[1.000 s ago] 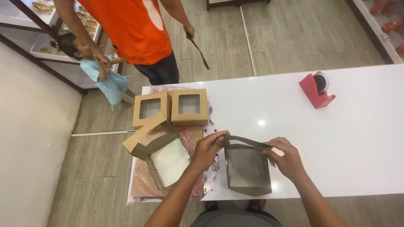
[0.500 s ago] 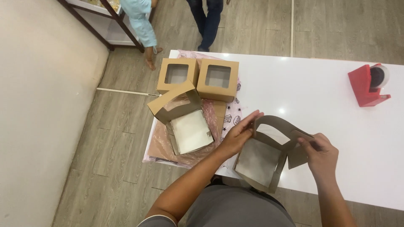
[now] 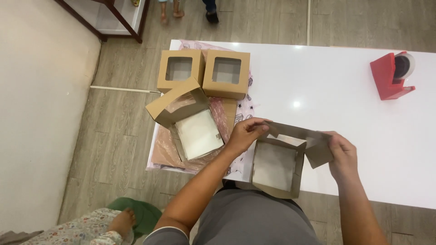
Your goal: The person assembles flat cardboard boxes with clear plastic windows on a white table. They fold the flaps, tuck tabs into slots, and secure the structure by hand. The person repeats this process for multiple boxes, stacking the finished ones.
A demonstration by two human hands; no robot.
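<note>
A half-folded brown cardboard box with a pale inside sits at the near edge of the white table. My left hand grips its far-left corner flap. My right hand pinches the loose flap on its right side. The box walls stand up and its lid is unfolded.
An open brown box with a windowed lid lies left of my hands on pink wrapping plastic. Two closed windowed boxes stand behind it. A red tape dispenser sits far right. Other people's feet show beyond the table.
The view has swung, so the table sits lower and straighter. The box in my hands has been turned square, with its side walls more raised. The people behind have moved away.
</note>
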